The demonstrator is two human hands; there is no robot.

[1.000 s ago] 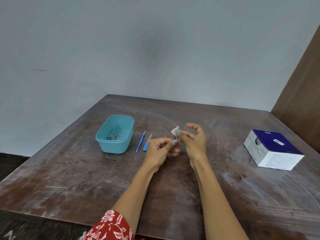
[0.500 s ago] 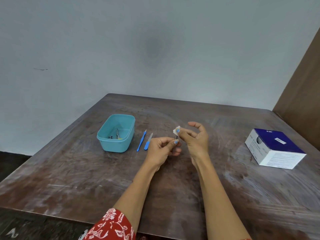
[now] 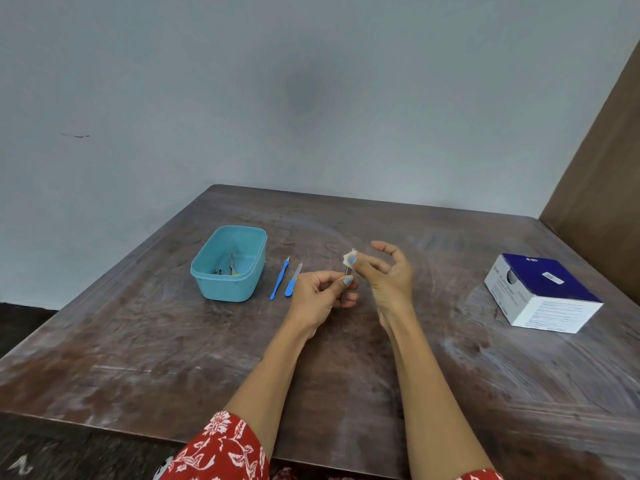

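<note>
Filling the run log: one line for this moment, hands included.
left hand: grips thin metal tool | right hand: pinches white pad at its top end | table: teal tub, two blue-handled tools, blue-white box

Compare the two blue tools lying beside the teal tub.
The left tool is blue along its whole length; the right tool has a grey far half. The left tool is longer and thinner than the right tool. Both lie flat on the table, roughly parallel.
</note>
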